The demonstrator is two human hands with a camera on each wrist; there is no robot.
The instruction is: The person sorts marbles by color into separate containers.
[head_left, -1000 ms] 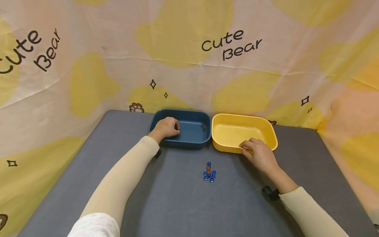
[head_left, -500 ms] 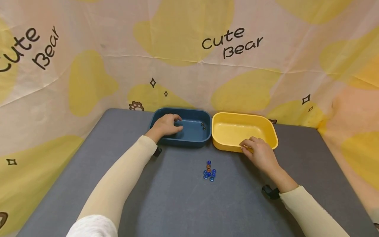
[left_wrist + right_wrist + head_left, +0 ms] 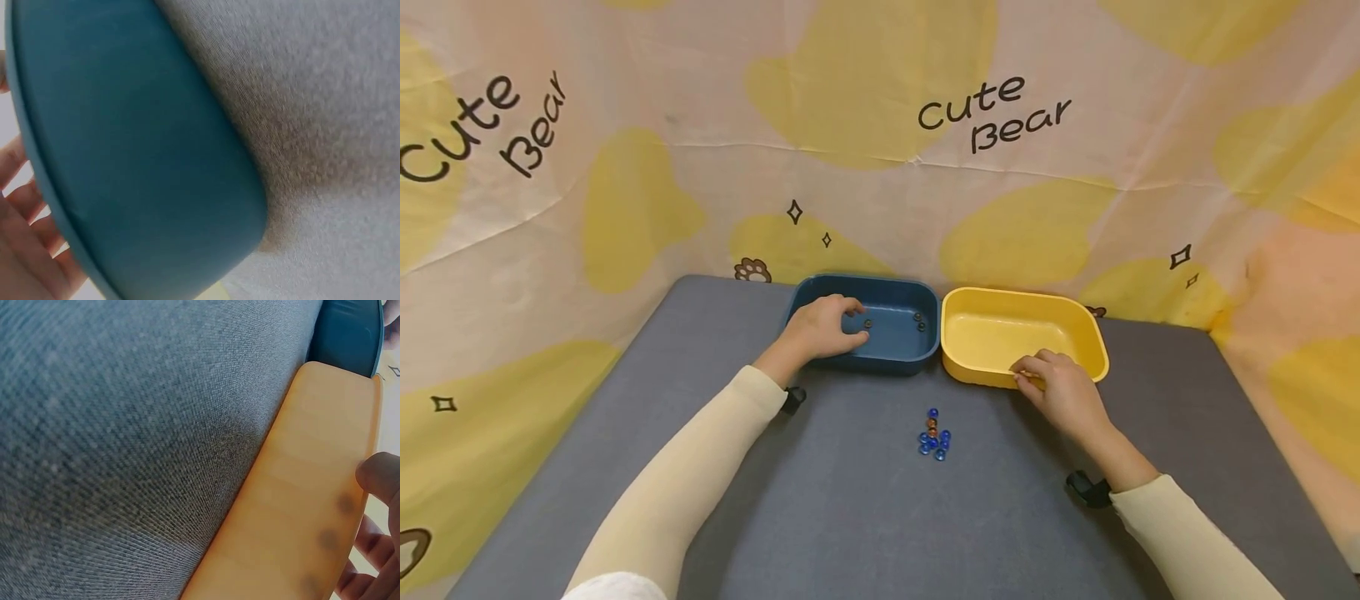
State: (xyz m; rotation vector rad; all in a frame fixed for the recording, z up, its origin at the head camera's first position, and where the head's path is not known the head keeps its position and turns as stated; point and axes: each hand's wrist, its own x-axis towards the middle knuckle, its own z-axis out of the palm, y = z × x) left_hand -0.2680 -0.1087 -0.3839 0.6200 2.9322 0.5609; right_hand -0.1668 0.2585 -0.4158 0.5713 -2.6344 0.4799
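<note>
My left hand [image 3: 823,327] is over the left part of the dark blue bin [image 3: 883,364], thumb and fingers spread apart with nothing between them. In the left wrist view its fingers [image 3: 28,200] show beyond the bin's rim. Just off the fingertips, a small dark marble [image 3: 868,323] lies on the bin floor. Two more dark marbles [image 3: 922,327] lie near the bin's right end. My right hand [image 3: 1063,392] pinches the near rim of the yellow bin [image 3: 973,373]. Its thumb [image 3: 378,475] is on the outside, and finger shadows show through the wall.
Several blue marbles [image 3: 945,436] and two amber marbles [image 3: 932,423] form a small cluster on the grey tabletop [image 3: 865,500], in front of the bins. The bins stand side by side against a patterned cloth backdrop [image 3: 865,192].
My left hand has gone from closed fingertips to spread ones and drawn back slightly. A dark marble now shows beside its fingertips in the blue bin. My right hand stays on the yellow rim.
</note>
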